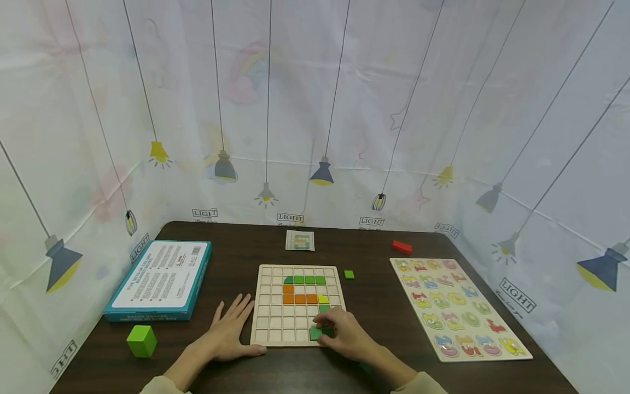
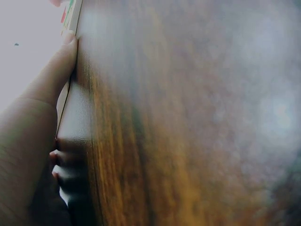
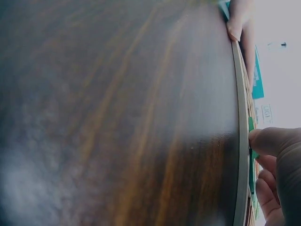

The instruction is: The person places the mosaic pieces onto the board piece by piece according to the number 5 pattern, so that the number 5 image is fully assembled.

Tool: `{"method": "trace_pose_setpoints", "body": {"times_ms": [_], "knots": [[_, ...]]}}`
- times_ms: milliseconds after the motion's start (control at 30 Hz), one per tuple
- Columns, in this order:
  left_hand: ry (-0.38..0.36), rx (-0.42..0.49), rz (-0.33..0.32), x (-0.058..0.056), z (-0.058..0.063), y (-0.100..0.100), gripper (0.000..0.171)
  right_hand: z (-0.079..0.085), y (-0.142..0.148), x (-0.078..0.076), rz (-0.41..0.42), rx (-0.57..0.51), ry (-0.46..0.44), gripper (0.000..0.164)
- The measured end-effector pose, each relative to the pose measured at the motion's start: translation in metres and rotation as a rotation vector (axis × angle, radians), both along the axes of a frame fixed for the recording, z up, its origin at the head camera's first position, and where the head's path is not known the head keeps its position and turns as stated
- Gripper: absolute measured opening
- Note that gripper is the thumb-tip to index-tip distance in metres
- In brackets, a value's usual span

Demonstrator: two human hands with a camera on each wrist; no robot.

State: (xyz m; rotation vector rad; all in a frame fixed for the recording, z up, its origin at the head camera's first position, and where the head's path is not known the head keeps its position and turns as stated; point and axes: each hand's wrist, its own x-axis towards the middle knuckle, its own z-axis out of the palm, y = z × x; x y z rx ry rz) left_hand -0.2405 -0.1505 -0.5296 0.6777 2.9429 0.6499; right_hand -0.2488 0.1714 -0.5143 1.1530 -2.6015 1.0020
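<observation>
A wooden grid board point(image 1: 269, 323) lies in front of me, with green, orange and yellow tiles set in some of its squares. My right hand point(image 1: 344, 331) is over its lower right part, thumb and fingers curled in a pinch at a green tile point(image 1: 315, 333). In the right wrist view the thumb presses on the green tile point(image 3: 251, 126) just above the board's edge. The left hand point(image 1: 227, 332) lies on the table with fingers spread, its thumb along the board's lower left corner. Part of another green tile point(image 1: 365, 368) shows under the right wrist.
At left lie a blue-edged box point(image 1: 152, 276) and a green cube point(image 1: 141, 341). Behind the board is a small pattern card point(image 1: 299, 240); a green tile point(image 1: 349, 274) lies right of it. Farther right are a red block point(image 1: 402, 247) and an animal picture board point(image 1: 458, 312).
</observation>
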Motion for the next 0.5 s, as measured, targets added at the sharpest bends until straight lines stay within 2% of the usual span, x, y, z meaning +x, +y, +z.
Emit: {"method": "trace_pose_setpoints", "body": {"times_ms": [267, 500], "knots": [[-0.001, 0.001, -0.001, 0.0003, -0.0008, -0.0005, 0.113, 0.0018, -0.0006, 0.0004, -0.008, 0.022, 0.045, 0.032], [0.01, 0.015, -0.002, -0.0035, -0.0072, -0.0017, 0.114, 0.0017, -0.0007, 0.0, -0.01, 0.018, 0.037, 0.032]]}}
